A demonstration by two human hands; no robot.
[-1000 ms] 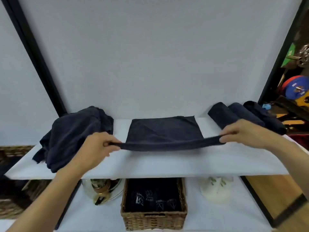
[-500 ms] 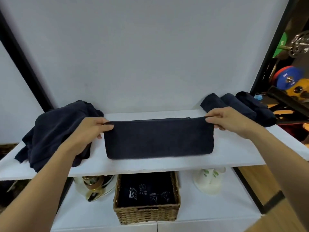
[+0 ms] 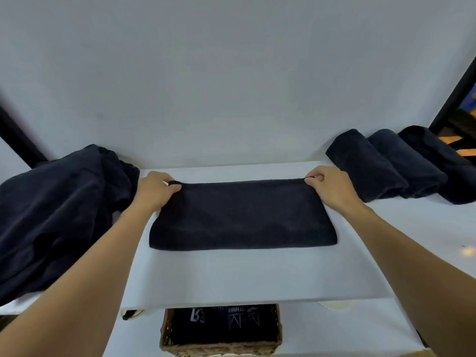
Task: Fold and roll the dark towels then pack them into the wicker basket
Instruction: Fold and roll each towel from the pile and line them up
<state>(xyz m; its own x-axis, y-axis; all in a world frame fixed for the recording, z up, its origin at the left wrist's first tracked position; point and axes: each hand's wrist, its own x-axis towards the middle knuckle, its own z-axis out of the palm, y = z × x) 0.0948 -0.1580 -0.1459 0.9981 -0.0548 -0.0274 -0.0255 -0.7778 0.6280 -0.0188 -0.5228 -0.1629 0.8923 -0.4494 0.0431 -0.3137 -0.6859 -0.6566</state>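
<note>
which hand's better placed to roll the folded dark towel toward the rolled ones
Probably left: the left hand pinches the folded dark towel at the end opposite the three rolled dark towels.

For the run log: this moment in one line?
left hand: pinches far-left corner of dark folded towel | right hand: pinches far-right corner | towel: flat on white shelf

A white upper shelf (image 3: 231, 276) meets a plain pale wall (image 3: 231, 73), framed by a left black post (image 3: 15, 143) and a right black post (image 3: 453, 96), with a lower white shelf (image 3: 340, 333) beneath.
</note>
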